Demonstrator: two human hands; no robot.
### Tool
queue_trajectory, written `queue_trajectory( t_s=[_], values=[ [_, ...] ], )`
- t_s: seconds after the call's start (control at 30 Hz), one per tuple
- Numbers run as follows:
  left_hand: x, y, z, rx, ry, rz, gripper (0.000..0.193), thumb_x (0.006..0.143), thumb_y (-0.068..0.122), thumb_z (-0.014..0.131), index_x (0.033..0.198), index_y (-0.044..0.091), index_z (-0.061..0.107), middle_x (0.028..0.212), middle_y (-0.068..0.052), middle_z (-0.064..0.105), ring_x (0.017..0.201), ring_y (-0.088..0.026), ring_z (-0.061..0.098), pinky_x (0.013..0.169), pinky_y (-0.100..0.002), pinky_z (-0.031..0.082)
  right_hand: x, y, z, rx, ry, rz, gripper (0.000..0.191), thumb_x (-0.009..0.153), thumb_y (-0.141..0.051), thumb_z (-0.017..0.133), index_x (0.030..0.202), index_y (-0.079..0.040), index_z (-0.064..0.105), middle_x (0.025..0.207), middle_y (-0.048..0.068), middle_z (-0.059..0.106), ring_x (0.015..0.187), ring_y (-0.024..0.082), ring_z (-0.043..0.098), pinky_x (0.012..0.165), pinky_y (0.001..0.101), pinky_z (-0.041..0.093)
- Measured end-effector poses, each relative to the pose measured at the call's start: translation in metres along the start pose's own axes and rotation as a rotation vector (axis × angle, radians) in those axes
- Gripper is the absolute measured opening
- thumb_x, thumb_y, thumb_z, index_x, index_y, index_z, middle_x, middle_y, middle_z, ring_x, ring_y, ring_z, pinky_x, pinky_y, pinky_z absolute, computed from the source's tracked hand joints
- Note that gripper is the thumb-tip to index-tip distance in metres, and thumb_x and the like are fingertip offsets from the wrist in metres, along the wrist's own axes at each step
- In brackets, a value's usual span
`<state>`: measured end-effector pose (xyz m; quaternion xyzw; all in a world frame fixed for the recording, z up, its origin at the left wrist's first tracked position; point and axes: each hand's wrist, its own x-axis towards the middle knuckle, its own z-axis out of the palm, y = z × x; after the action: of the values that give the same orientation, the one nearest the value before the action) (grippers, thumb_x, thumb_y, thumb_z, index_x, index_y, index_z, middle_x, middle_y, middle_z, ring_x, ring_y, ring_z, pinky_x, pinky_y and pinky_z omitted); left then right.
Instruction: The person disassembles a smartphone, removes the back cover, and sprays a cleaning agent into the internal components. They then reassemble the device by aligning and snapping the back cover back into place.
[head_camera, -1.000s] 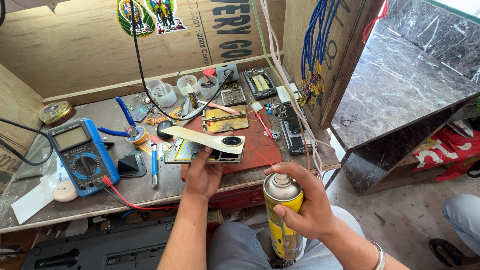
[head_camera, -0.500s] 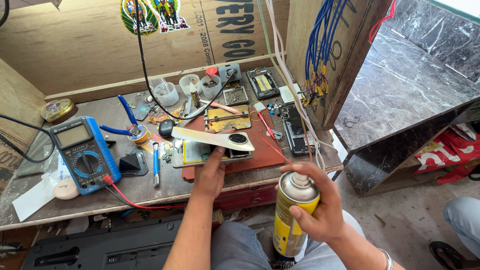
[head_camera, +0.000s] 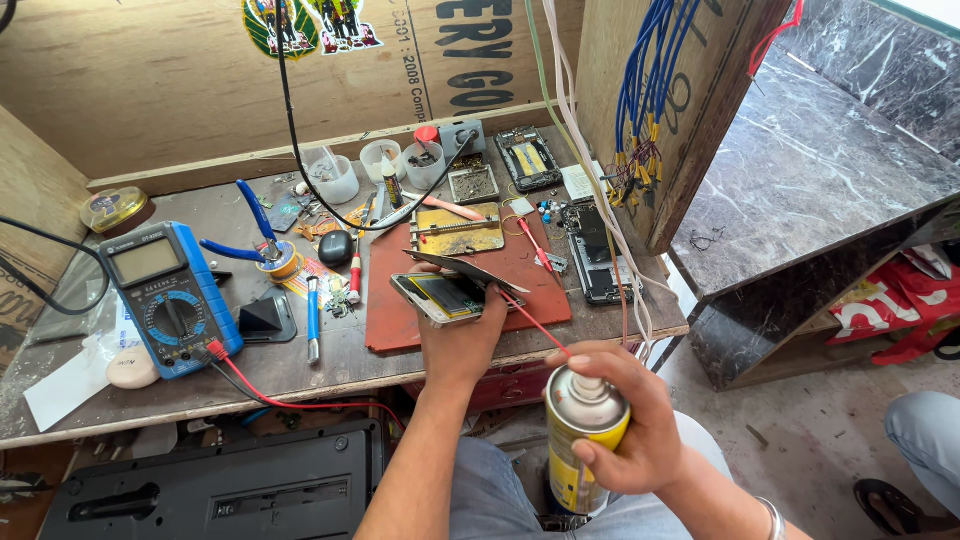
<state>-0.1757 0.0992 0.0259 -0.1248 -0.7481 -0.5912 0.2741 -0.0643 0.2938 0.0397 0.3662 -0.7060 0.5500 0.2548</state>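
My left hand (head_camera: 462, 338) grips an opened phone (head_camera: 440, 297) over the red work mat (head_camera: 470, 300), with its screen panel (head_camera: 466, 269) lifted off the body at an angle. My right hand (head_camera: 620, 420) holds a yellow spray can (head_camera: 578, 440) upright below the bench edge. A thin red straw (head_camera: 532, 322) runs from the can's nozzle up to the gap between the phone body and the lifted panel.
A blue multimeter (head_camera: 170, 298) with a red lead lies at the left, beside blue pliers (head_camera: 255, 235), a solder reel and small cups (head_camera: 335, 178). Other phone boards (head_camera: 596, 252) sit at the mat's right. A black case (head_camera: 215, 490) is under the bench. Another person's knee (head_camera: 925, 440) shows far right.
The phone has tilted so its lifted panel now faces edge-on. My right hand brought the can up and left, and its red straw now reaches the phone.
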Motion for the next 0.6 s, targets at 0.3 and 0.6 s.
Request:
queue_trajectory(
  t_s=[0.3, 0.6],
  values=[
    [0.003, 0.011, -0.002, -0.176, 0.013, -0.047, 0.048, 0.081, 0.007, 0.078, 0.117, 0.003, 0.046, 0.1, -0.006, 0.066, 0.09, -0.015, 0.066, 0.081, -0.03, 0.057, 0.042, 0.015, 0.01, -0.067, -0.112, 0.03, 0.06, 0.089, -0.036, 0.074, 0.137, -0.005, 0.056, 0.128, 0.015, 0.068, 0.117, 0.028, 0.07, 0.104, 0.0394, 0.055],
    [0.009, 0.028, -0.006, -0.118, 0.03, -0.081, 0.043, 0.078, 0.009, 0.081, 0.109, 0.004, 0.05, 0.095, -0.005, 0.069, 0.085, -0.015, 0.069, 0.076, -0.031, 0.058, 0.06, 0.03, 0.013, -0.071, -0.14, 0.101, 0.06, 0.084, -0.031, 0.077, 0.134, -0.004, 0.058, 0.127, 0.012, 0.069, 0.115, 0.025, 0.07, 0.101, 0.036, 0.053]
  ],
)
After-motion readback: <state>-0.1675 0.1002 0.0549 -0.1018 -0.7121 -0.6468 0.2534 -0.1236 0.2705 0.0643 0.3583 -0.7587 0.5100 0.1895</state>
